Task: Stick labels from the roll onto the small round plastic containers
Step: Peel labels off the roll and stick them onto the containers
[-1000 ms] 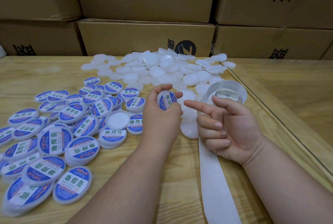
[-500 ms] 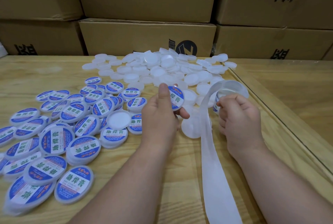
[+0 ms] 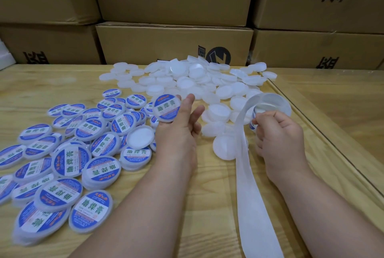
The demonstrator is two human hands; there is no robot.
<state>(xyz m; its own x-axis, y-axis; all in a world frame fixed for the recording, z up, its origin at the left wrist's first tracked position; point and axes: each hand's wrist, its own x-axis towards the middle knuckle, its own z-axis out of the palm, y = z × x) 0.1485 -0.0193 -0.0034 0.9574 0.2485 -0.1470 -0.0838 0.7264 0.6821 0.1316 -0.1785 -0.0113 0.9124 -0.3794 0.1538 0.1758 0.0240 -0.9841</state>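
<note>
Two hands work over a wooden bench [image 3: 199, 212] in the head view. The left hand [image 3: 176, 133] has its fingers straight and spread, its grip open, with one labelled container [image 3: 167, 107] at its fingertips, tilted toward the camera with its blue-and-white label facing up; whether the fingers touch its rim or it is just clear of them I cannot tell. The right hand [image 3: 278, 139] has its fingers curled, pinching a blue-edged label [image 3: 253, 126] at the label roll [image 3: 270, 104], which lies just beyond its knuckles. A long strip of white backing paper [image 3: 253, 201] runs from the roll, past the right hand's inner side, down toward the near edge of the bench.

Dozens of labelled containers [image 3: 68, 162] lie heaped and overlapping on the left part of the bench, most with labels up. A pile of plain white containers [image 3: 187, 81] spreads across the far middle, reaching to the roll and between the two hands. Stacked cardboard boxes [image 3: 174, 43] with black printed characters stand behind the bench.
</note>
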